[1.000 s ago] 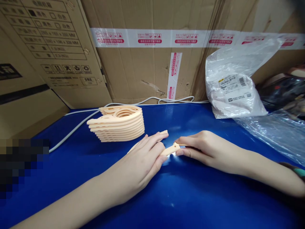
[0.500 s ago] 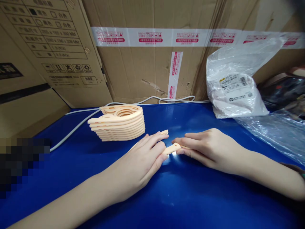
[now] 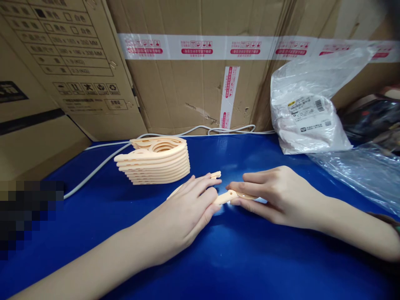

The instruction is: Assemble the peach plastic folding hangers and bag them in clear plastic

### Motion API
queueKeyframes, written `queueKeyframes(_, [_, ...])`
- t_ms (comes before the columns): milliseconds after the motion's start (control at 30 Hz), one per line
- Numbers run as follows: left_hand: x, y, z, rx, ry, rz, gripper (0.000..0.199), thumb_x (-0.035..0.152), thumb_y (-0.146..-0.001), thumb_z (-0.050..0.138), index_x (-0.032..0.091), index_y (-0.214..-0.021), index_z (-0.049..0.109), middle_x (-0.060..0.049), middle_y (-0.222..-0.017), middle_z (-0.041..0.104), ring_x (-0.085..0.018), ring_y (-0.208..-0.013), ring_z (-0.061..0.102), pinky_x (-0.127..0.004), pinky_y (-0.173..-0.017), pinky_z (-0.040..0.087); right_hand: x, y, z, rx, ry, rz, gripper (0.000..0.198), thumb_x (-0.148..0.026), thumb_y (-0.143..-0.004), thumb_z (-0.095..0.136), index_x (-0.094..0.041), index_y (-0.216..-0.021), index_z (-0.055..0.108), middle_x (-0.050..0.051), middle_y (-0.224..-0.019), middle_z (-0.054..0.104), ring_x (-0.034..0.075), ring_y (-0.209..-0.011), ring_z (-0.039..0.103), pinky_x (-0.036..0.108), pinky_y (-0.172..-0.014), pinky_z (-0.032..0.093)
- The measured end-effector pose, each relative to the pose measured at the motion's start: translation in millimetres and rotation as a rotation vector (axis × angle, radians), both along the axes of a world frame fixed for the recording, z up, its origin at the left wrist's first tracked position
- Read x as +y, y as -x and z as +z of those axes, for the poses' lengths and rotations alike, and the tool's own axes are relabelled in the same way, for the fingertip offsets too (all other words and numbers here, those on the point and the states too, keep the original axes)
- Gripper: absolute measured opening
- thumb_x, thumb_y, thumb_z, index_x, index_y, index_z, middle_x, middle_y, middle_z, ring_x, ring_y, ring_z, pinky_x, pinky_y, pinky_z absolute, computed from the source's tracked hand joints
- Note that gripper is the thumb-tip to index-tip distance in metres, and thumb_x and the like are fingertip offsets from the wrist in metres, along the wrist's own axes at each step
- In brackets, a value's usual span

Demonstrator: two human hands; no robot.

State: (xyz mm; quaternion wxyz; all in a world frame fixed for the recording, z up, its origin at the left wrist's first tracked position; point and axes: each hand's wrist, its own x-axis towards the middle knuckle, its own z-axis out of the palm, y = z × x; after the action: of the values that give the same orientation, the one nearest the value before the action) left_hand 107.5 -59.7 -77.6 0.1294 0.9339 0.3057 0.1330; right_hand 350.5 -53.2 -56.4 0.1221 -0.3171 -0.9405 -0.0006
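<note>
My left hand (image 3: 190,208) lies over a cream plastic folding hanger and grips it between thumb and fingers, hiding most of it. Past the fingertips, a slim hanger arm (image 3: 225,197) with a small round hole sticks out to the right, and another end (image 3: 215,175) shows above the fingers. My right hand (image 3: 275,193) is closed in a pinch on the right-hand part of the same hanger, its thumb below and its fingers above. Left of and behind my hands stands a neat stack of similar cream hangers (image 3: 156,164).
A blue table surface (image 3: 237,262) lies under everything. Cardboard boxes (image 3: 175,91) rise along the back and left. A grey-white cable (image 3: 96,177) runs behind the stack. At the back right sit a white plastic bag (image 3: 309,116) with a label and clear plastic film (image 3: 359,175).
The right-hand part of the hanger shows more under my right fingers, which have opened slightly around it. My left hand and the stack stay nearly in place.
</note>
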Motion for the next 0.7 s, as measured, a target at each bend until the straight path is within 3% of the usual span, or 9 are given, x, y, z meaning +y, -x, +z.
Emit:
queueKeyframes(367, [-0.5, -1.9, 0.8, 0.021, -0.026, 0.002, 0.035, 0.027, -0.104, 0.026, 0.015, -0.118, 0.057, -0.014, -0.146, 0.045, -0.021, -0.144, 0.030, -0.044, -0.119, 0.028, -2.0, 0.0, -0.9, -0.039, -0.105, 0.009, 0.036, -0.036, -0.100, 0.041, -0.017, -0.100, 0.071, 0.002, -0.066, 0.060, 0.012, -0.054, 0.055, 0.027, -0.052, 0.029])
queueKeyframes(700, [-2.7, -2.1, 3.9, -0.068, 0.059, -0.003, 0.027, 0.028, -0.103, 0.033, 0.020, -0.109, 0.058, -0.010, -0.142, 0.051, -0.022, -0.142, 0.033, -0.044, -0.118, 0.029, 0.5, 1.3, 1.5, -0.011, 0.069, 0.007, 0.028, -0.032, -0.094, 0.048, -0.018, -0.085, 0.070, 0.001, -0.064, 0.062, 0.009, -0.049, 0.049, 0.025, -0.050, 0.025])
